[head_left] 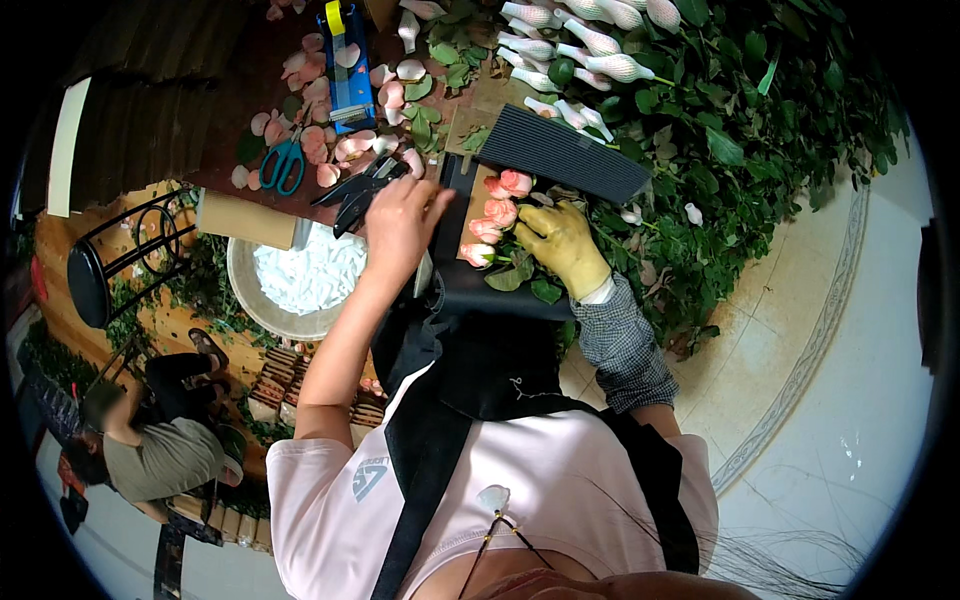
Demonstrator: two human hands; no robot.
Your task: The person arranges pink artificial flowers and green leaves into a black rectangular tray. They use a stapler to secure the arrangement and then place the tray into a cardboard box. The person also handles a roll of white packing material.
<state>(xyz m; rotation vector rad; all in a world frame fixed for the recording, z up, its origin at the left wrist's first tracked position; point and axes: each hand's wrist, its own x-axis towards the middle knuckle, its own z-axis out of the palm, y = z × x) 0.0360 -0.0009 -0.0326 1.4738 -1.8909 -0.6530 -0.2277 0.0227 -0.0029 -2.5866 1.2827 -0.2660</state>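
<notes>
Four pink roses (500, 212) lie on a strip of brown cardboard (468, 225) at the near side of the work area. The gloved right hand (565, 240) is just right of them, fingers curled toward the stems; I cannot tell whether its grip pinches one. The bare left hand (405, 220) is at a black hand tool (365, 190), and whether its grip closes on it is hidden.

The dark red desk (235, 105) carries scattered petals (315, 95), teal scissors (283, 167) and, farther, a blue tape dispenser (350, 95). A ribbed dark panel (565, 155) lies beyond the roses, with leafy stems (720, 150) and netted buds (600, 42) heaped far right.

Near left, a basin (238, 285) holds white pieces (310, 275); past a black stool (88, 285), another person (165, 460) sits. Pale tiles (800, 285) cover the floor at right.
</notes>
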